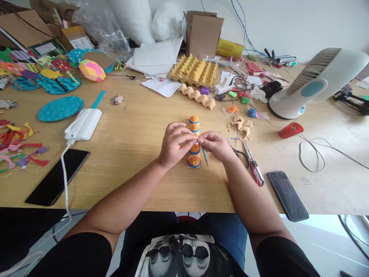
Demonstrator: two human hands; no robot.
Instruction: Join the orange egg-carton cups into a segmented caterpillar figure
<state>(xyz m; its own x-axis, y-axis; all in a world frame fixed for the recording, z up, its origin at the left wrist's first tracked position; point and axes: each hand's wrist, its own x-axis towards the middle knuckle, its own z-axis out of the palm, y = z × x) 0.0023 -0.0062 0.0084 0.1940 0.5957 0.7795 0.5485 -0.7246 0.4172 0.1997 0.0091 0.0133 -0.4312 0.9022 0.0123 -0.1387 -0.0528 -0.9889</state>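
Note:
A row of orange egg-carton cups (pixel 194 161) with blue bands runs away from me on the table, and the nearer cups carry small yellow faces. Over the middle of the row, my left hand (pixel 176 144) and my right hand (pixel 215 145) meet at the fingertips. Both hands pinch with thumb and forefinger; whatever lies between the fingertips is too small to make out. The hands hide part of the middle cups. Beside the row, just under my right hand, lies a thin blue stick (pixel 205 157).
Right of my hands lie a red utility knife (pixel 253 165), black-handled scissors (pixel 242 156), carton scraps (pixel 241 126) and a phone (pixel 287 196). A yellow egg tray (pixel 194 71) and a white fan (pixel 314 84) stand farther back. At left are a power bank (pixel 83 124) and another phone (pixel 57 177).

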